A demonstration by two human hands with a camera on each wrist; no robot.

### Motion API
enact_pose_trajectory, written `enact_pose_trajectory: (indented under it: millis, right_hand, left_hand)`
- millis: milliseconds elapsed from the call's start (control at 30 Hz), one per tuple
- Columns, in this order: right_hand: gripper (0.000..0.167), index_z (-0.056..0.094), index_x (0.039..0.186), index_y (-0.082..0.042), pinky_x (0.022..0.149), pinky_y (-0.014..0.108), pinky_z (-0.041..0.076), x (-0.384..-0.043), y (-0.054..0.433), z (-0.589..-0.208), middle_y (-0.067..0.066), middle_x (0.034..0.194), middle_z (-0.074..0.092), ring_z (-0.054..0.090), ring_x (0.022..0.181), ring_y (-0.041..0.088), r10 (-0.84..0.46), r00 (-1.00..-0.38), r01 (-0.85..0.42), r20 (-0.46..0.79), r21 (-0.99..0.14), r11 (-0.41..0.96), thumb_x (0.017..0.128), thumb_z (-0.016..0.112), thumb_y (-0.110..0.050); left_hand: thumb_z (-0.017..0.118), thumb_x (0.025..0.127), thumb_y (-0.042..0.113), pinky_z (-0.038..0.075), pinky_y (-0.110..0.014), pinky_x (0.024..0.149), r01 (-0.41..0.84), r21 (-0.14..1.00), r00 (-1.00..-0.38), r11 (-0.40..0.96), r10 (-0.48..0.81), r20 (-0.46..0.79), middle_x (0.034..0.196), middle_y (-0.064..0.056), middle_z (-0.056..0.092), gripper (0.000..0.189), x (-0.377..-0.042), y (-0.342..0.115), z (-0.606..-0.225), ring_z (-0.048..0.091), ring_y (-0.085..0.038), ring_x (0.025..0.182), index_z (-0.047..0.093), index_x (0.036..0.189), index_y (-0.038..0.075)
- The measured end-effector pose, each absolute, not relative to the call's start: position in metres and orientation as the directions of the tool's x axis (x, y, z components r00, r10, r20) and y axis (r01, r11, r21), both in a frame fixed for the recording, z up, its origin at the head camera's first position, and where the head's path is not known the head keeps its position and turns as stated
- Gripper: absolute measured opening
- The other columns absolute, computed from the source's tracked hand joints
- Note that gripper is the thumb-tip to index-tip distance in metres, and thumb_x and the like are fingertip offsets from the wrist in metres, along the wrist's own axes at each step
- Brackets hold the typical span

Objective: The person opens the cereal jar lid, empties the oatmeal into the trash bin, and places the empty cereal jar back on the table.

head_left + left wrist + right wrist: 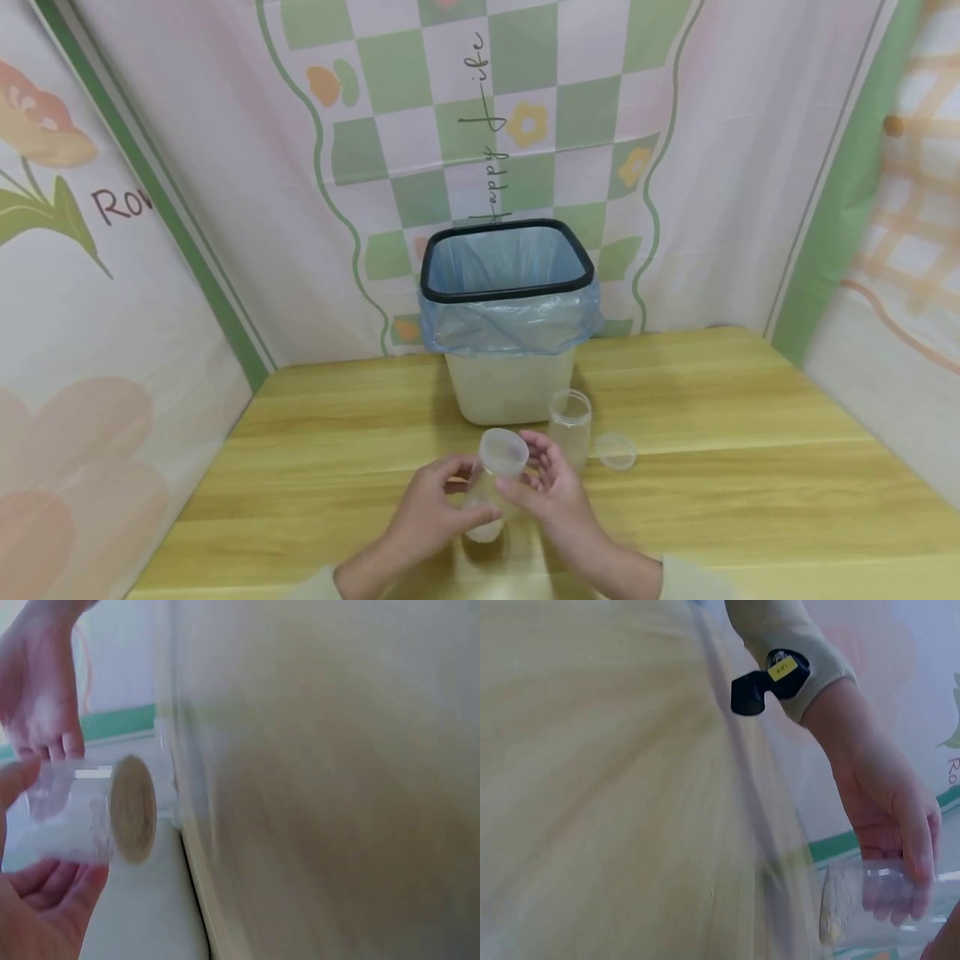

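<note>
A clear jar (486,493) with a whitish translucent lid (504,452) is held slightly tilted just over the table. My left hand (431,504) grips its body, thumb in front and fingers on the far side. Around the lid end, my right hand (558,492) has its thumb on the near side and its fingers at the lid's right edge. The left wrist view shows the round base of the jar (133,810) off the table. Behind my right hand stands a second clear jar (570,412), open at the top, with a clear round lid (617,452) lying to its right.
A pale bin (510,387) with a black rim (510,293) and a blue liner bag (510,325) stands at the back of the wood-grain table (322,467). Patterned curtains (720,167) hang close behind and on both sides.
</note>
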State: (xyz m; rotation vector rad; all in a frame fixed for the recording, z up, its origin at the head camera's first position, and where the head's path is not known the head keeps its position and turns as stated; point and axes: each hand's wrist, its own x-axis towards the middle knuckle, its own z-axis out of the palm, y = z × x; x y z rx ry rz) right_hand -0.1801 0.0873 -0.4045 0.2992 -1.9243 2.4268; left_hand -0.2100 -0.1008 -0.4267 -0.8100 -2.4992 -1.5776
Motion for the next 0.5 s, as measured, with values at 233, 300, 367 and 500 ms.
enact_pose_trajectory:
  millis: [233,300,367,500]
  right_hand:
    - [0.060,0.039,0.128,0.006,0.091,0.024,0.045,-0.176,0.069,-0.402,0.013,0.120,0.051,0.050,0.106,0.018,0.064,-0.988,-0.150,0.140,-0.973,-0.177,0.080,0.075,0.000]
    - [0.061,0.039,0.129,0.005,0.090,0.024,0.046,-0.175,0.067,-0.402,0.013,0.121,0.051,0.051,0.105,0.018,0.082,-0.989,-0.132,0.120,-0.976,-0.173,0.080,0.076,-0.003]
    - [0.062,0.038,0.129,0.004,0.090,0.023,0.046,-0.175,0.066,-0.402,0.013,0.122,0.051,0.052,0.105,0.019,0.089,-0.991,-0.114,0.099,-0.977,-0.178,0.080,0.076,-0.004]
    - [0.062,0.037,0.129,0.002,0.091,0.022,0.046,-0.175,0.066,-0.402,0.014,0.124,0.051,0.052,0.107,0.019,0.082,-0.994,-0.090,0.076,-0.978,-0.188,0.082,0.076,-0.007]
  left_hand:
    - [0.087,0.071,0.029,0.056,-0.027,0.078,0.574,0.678,-0.819,0.459,0.303,0.488,0.101,-0.003,0.067,0.048,-0.199,-0.091,-0.424,0.065,-0.019,0.090,0.066,0.108,0.005]
    - [0.088,0.071,0.030,0.056,-0.026,0.076,0.591,0.629,-0.803,0.504,0.297,0.517,0.099,-0.004,0.067,0.049,-0.198,-0.090,-0.424,0.066,-0.019,0.087,0.066,0.107,0.005]
    - [0.088,0.070,0.032,0.056,-0.026,0.075,0.602,0.588,-0.790,0.540,0.296,0.537,0.097,-0.004,0.067,0.050,-0.197,-0.089,-0.425,0.065,-0.018,0.085,0.066,0.107,0.006]
    - [0.088,0.069,0.033,0.055,-0.025,0.073,0.608,0.547,-0.779,0.575,0.301,0.550,0.096,-0.002,0.067,0.050,-0.197,-0.089,-0.427,0.063,-0.014,0.083,0.067,0.107,0.008]
